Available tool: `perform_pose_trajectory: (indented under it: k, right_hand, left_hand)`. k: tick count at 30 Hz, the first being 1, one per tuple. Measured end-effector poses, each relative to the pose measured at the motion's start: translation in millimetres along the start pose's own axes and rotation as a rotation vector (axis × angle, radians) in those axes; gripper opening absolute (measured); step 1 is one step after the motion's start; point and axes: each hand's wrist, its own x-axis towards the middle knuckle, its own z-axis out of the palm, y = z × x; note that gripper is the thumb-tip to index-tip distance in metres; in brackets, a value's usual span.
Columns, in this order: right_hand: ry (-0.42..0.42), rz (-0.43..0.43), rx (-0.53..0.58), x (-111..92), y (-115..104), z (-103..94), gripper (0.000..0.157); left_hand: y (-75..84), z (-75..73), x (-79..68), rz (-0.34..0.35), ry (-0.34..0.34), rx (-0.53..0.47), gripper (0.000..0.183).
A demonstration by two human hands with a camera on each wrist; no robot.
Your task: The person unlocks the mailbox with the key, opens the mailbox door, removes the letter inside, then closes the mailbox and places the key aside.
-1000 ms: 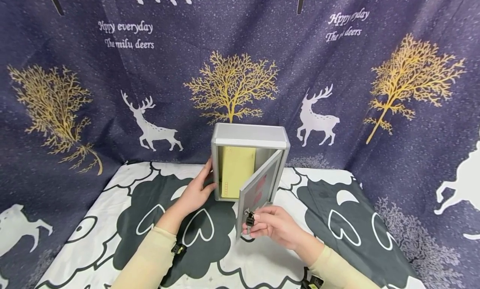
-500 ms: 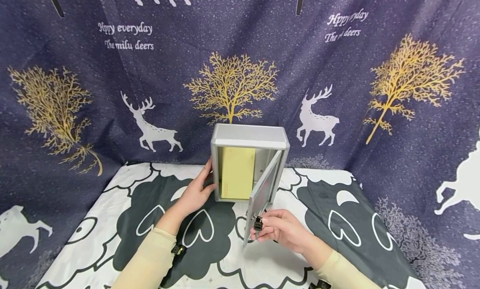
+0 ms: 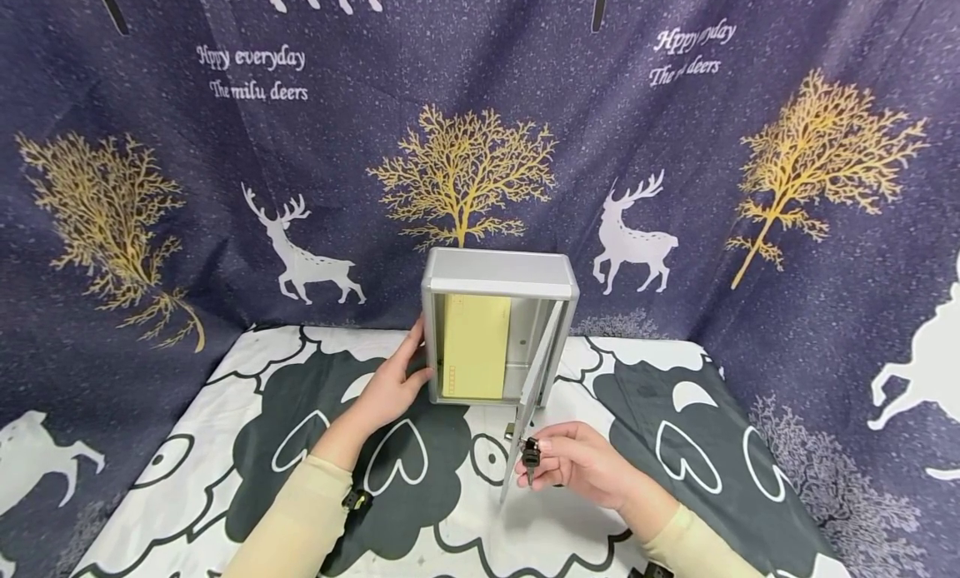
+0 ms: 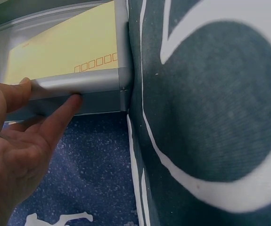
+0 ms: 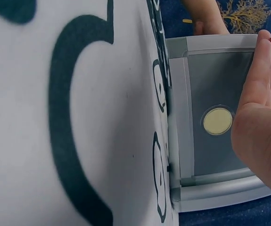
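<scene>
A silver metal box (image 3: pixel 501 270) stands upright on the cloth, and its hinged door (image 3: pixel 534 378) swings out at the right. Inside leans a yellow envelope (image 3: pixel 476 345). My left hand (image 3: pixel 392 386) holds the box's left side, the thumb (image 4: pixel 17 94) on the front rim and the fingers along the outer wall. At the door's free edge my right hand (image 3: pixel 581 461) pinches a black-headed key at the lock, with a second key (image 3: pixel 531 455) dangling below. The door's outer face bears a round cream disc (image 5: pixel 217 121) in the right wrist view. The right fingertips are partly hidden.
A white and dark cloth (image 3: pixel 551 524) with cartoon sheep shapes covers the surface. Behind the box hangs a navy curtain (image 3: pixel 480 178) printed with deer and golden trees. A metal latch (image 3: pixel 510 431) projects from the door's inner face.
My right hand has pulled the door further open, to the right and slightly towards me, while keeping the key pinched. More of the box's interior shows. The left hand has stayed put.
</scene>
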Motion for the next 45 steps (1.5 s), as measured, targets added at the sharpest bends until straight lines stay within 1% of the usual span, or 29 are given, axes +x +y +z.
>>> perform_pose_trajectory:
  k: [10, 13, 18, 27, 37, 45]
  right_hand:
    - [-0.064, -0.003, 0.004, -9, -4, -9.4, 0.044]
    - [-0.062, 0.008, -0.004, -12, -5, -12.3, 0.044]
    - [-0.061, 0.018, -0.020, -15, -7, -16.6, 0.044]
    - [-0.084, 0.008, -0.004, -18, -9, -22.2, 0.047]
    - [-0.127, 0.011, 0.009, -21, -11, -29.9, 0.047]
    - [-0.145, 0.009, 0.011, -23, -11, -33.8, 0.048]
  left_hand:
    - [-1.7, 0.0, 0.7, 0.022, 0.008, 0.004, 0.093]
    - [-1.5, 0.0, 0.8, 0.024, 0.004, 0.004, 0.093]
    - [-0.7, 0.2, 0.5, 0.002, 0.002, -0.001, 0.092]
    - [-0.6, 0.6, -0.3, -0.007, 0.011, 0.014, 0.089]
    - [0.8, 0.1, -0.1, 0.014, 0.006, 0.006, 0.094]
    - [0.1, 0.4, -0.6, 0.008, -0.006, -0.012, 0.097]
